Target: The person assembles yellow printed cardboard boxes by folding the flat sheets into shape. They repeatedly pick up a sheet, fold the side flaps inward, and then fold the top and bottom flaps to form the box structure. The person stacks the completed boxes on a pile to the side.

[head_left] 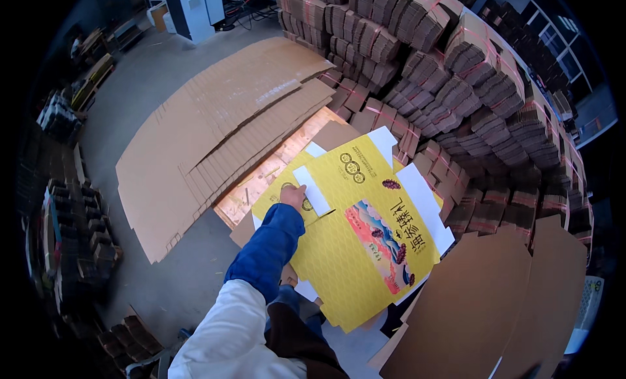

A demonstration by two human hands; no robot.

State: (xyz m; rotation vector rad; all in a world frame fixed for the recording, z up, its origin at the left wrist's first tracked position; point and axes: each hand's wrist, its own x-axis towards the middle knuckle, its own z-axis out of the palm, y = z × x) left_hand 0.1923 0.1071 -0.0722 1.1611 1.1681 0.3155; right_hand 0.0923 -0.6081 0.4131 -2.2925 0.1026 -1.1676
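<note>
A flat yellow printed carton blank (326, 255) with white side flaps lies tilted in front of me. It bears dark lettering, round emblems and a pink-and-blue landscape picture. My left hand (293, 196), in a blue sleeve cover, reaches across from the lower left. Its fingers are closed at a white flap (313, 191) on the blank's left side. Lower down, partly covered by the left arm, my right hand (289, 274) is closed at the blank's near left edge; most of its fingers are hidden. Another yellow blank (270, 199) shows beneath, on a wooden board (238, 201).
Large brown cardboard sheets (215, 111) are piled on the left of the board. More brown sheets (469, 307) stand at the lower right. Strapped bundles of folded cardboard (450, 72) rise along the back and right. Grey floor (143, 288) shows on the left.
</note>
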